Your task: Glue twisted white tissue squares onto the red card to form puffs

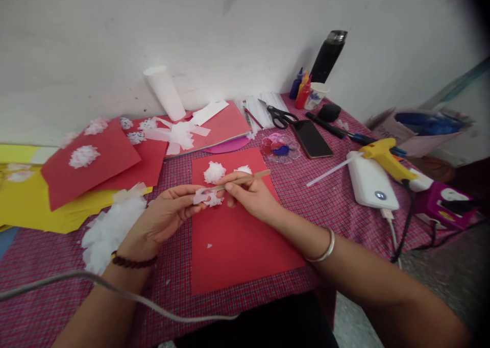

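Note:
My left hand pinches a small piece of white tissue paper between thumb and fingers. A thin wooden stick, flat and tan, is held in my right hand, its left end meeting the tissue. Both hands hover over a red paper sheet. On that sheet sit fluffy white tissue puffs: one puff shows whole, another is partly behind my right hand, and a third lies just beneath my fingers. Beside my left forearm is a pile of white tissue pieces.
Red cards with puffs lie at left over yellow paper. Behind are a white roll, scissors, paint bottles, a paint palette and a phone. A power bank and yellow glue gun stand right. A cable crosses the foreground.

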Demonstrator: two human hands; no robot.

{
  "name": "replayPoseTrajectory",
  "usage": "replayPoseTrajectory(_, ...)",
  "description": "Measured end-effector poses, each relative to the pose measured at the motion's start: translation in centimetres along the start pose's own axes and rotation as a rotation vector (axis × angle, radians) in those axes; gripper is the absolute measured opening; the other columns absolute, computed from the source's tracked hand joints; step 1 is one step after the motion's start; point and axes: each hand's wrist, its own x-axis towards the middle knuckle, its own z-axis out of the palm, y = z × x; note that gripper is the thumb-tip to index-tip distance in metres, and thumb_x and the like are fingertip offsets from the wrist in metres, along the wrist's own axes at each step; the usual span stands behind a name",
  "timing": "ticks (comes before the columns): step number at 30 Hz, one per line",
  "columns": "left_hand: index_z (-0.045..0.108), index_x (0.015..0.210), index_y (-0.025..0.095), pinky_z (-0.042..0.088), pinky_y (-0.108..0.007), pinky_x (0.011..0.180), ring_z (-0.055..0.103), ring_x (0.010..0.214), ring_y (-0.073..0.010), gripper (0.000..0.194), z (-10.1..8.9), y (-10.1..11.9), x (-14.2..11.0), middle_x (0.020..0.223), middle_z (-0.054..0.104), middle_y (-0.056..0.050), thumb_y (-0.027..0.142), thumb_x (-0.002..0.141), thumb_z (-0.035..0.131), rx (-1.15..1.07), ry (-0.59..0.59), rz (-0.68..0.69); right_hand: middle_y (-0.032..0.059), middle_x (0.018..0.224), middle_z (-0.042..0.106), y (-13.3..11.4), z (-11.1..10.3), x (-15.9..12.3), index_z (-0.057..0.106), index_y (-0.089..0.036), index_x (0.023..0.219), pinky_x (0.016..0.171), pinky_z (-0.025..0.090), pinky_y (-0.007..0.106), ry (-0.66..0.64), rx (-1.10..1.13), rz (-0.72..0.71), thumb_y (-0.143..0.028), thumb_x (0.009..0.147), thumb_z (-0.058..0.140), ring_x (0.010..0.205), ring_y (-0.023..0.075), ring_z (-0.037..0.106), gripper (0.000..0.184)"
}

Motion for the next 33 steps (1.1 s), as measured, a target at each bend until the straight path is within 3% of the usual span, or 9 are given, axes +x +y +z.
replayPoseTrajectory(6, 0.071, 0.077, 0.015, 0.054, -0.011, 0.051, 0.064, 0.054, -0.0070, 0.025, 0.2, -0.2, 0.1, 0.069, 0.069, 0.001, 0.013, 0.056, 0.085, -0.011, 0.018, 0.047, -0.0008, 0.077, 0.069, 0.2, 0.1, 0.0, 0.065, -0.020, 0.095, 0.054, 0.049, 0.022, -0.010, 0.041, -0.007, -0.030, 0.088, 0.058, 0.053, 0.0068, 0.056, 0.014)
replayPoseTrajectory(11, 0.064, 0.070, 0.016, 0.049, -0.011, 0.047, 0.059, 0.051, -0.0053, 0.021, 0.4, -0.5, 0.4, 0.061, 0.061, 0.005, 0.016, 0.060, 0.082, 0.022, 0.054, 0.116, -0.0011, 0.077, 0.069, 0.1, 0.3, -0.1, 0.064, -0.020, 0.095, 0.055, 0.050, 0.022, -0.014, 0.050, 0.022, -0.027, 0.088, 0.058, 0.054, 0.0066, 0.056, 0.012)
replayPoseTrajectory(19, 0.068, 0.070, 0.016, 0.049, -0.017, 0.055, 0.058, 0.055, -0.0065, 0.016, 1.6, -1.2, 0.2, 0.063, 0.065, 0.002, 0.021, 0.061, 0.081, 0.026, 0.125, 0.254, 0.0000, 0.080, 0.071, 0.0, 0.3, 0.0, 0.063, -0.020, 0.092, 0.053, 0.049, 0.022, 0.009, 0.068, 0.009, -0.029, 0.084, 0.063, 0.052, 0.0069, 0.058, 0.012)
replayPoseTrajectory(23, 0.069, 0.074, 0.019, 0.050, -0.023, 0.061, 0.060, 0.061, -0.0104, 0.012, 2.2, -1.6, -0.6, 0.067, 0.067, 0.001, 0.025, 0.068, 0.077, 0.227, 0.134, 0.441, 0.0008, 0.077, 0.071, 0.1, 0.3, 0.1, 0.068, -0.019, 0.085, 0.052, 0.047, 0.023, 0.045, 0.039, 0.003, -0.039, 0.085, 0.063, 0.051, 0.0074, 0.056, 0.021)
replayPoseTrajectory(29, 0.069, 0.075, 0.025, 0.050, -0.029, 0.067, 0.062, 0.069, -0.0163, 0.004, 2.8, -2.2, -1.7, 0.075, 0.068, 0.000, 0.028, 0.077, 0.069, 0.830, 0.252, 0.766, -0.0030, 0.062, 0.063, 0.1, 0.5, -0.1, 0.071, -0.019, 0.083, 0.047, 0.041, 0.019, 0.106, 0.143, 0.109, -0.034, 0.088, 0.056, 0.046, 0.0057, 0.048, 0.022)
replayPoseTrajectory(31, 0.069, 0.075, 0.026, 0.049, -0.029, 0.066, 0.061, 0.067, -0.0157, 0.003, 2.7, -2.0, -1.8, 0.074, 0.068, 0.001, 0.027, 0.078, 0.068, 0.897, 0.245, 0.809, -0.0054, 0.059, 0.059, 0.0, 0.5, -0.1, 0.070, -0.020, 0.090, 0.045, 0.041, 0.019, 0.078, 0.261, 0.176, -0.032, 0.087, 0.057, 0.044, 0.0057, 0.046, 0.018)
replayPoseTrajectory(33, 0.068, 0.075, 0.025, 0.047, -0.027, 0.059, 0.058, 0.060, -0.0137, 0.004, 2.6, -1.7, -1.7, 0.068, 0.065, 0.002, 0.027, 0.079, 0.068, 0.787, 0.234, 0.746, -0.0060, 0.064, 0.062, -0.2, 0.3, 0.0, 0.068, -0.022, 0.098, 0.047, 0.043, 0.019, 0.032, 0.354, 0.186, -0.030, 0.084, 0.062, 0.046, 0.0057, 0.047, 0.017)
